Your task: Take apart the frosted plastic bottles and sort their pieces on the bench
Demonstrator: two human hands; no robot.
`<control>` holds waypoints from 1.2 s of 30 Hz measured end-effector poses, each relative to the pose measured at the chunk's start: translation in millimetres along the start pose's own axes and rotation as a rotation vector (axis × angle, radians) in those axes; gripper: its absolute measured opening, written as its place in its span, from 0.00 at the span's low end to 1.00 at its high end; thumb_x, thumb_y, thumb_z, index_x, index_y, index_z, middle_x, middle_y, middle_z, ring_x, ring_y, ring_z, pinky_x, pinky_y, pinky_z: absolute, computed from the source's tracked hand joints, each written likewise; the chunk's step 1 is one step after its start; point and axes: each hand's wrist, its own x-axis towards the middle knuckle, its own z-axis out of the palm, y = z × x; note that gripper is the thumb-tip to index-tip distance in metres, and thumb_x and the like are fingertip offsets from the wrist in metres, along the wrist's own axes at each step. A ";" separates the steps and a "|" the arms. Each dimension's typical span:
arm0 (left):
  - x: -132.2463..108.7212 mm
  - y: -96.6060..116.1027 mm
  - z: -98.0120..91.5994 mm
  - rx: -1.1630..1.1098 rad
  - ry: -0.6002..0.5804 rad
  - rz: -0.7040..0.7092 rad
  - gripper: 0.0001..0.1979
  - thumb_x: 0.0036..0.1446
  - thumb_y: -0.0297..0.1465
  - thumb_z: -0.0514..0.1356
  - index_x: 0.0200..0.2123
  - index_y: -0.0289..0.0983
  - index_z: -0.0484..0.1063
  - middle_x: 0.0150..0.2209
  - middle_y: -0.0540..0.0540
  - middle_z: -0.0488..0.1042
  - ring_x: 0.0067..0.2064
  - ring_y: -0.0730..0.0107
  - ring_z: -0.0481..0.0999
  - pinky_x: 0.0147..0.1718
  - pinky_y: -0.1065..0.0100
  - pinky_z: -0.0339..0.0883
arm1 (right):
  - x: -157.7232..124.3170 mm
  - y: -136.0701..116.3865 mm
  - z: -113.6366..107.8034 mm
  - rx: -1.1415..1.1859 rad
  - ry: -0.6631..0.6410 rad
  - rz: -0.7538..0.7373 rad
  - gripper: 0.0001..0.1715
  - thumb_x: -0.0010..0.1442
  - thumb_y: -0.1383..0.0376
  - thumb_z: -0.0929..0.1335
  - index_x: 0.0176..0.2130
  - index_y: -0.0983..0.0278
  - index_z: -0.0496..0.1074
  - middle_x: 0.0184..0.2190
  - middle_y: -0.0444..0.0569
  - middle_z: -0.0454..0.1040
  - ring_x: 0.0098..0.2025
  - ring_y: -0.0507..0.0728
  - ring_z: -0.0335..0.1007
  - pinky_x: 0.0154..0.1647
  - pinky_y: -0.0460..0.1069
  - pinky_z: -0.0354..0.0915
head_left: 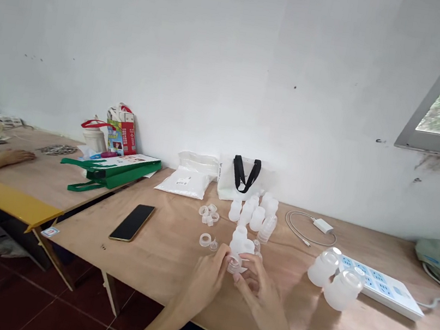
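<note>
Near the table's front edge, my left hand [210,269] and my right hand [258,284] both close their fingers on a small clear plastic piece [234,264]. Just behind it stand translucent white bottles [239,236], partly hidden by my fingers. Farther back is a cluster of several more frosted bottles [257,218]. Left of the hands lie several clear rings [205,239] and small caps. Two frosted bottles with clear tops [342,288] stand to the right.
A black phone [132,222] lies left, with white packets [186,181] and a white bag with black handles [226,180] by the wall. On the right are a power strip [387,289] and a cable [297,229]. A green bag [119,172] and another person's hand [16,156] are far left.
</note>
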 end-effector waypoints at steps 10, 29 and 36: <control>-1.1 12.4 4.8 -0.371 -0.091 -0.033 0.19 0.65 0.45 0.58 0.53 0.42 0.67 0.39 0.46 0.75 0.36 0.66 0.74 0.33 0.69 0.64 | 6.3 -7.7 -16.7 0.183 0.182 -0.018 0.21 0.63 0.53 0.70 0.53 0.57 0.76 0.45 0.52 0.80 0.41 0.61 0.79 0.35 0.52 0.77; 1.3 -25.3 39.7 -0.333 -0.132 0.044 0.27 0.66 0.37 0.57 0.67 0.44 0.59 0.64 0.40 0.66 0.63 0.50 0.66 0.61 0.53 0.59 | 17.2 26.1 -18.4 -0.127 0.132 -0.148 0.17 0.68 0.54 0.65 0.52 0.54 0.76 0.55 0.49 0.76 0.56 0.60 0.72 0.55 0.55 0.71; 7.8 -16.4 23.5 -0.259 -0.318 0.159 0.31 0.63 0.36 0.61 0.67 0.45 0.59 0.63 0.44 0.68 0.61 0.53 0.69 0.60 0.56 0.61 | 6.2 6.9 -52.6 -0.206 -0.083 -0.012 0.25 0.66 0.51 0.67 0.59 0.52 0.71 0.57 0.50 0.74 0.60 0.62 0.69 0.60 0.57 0.66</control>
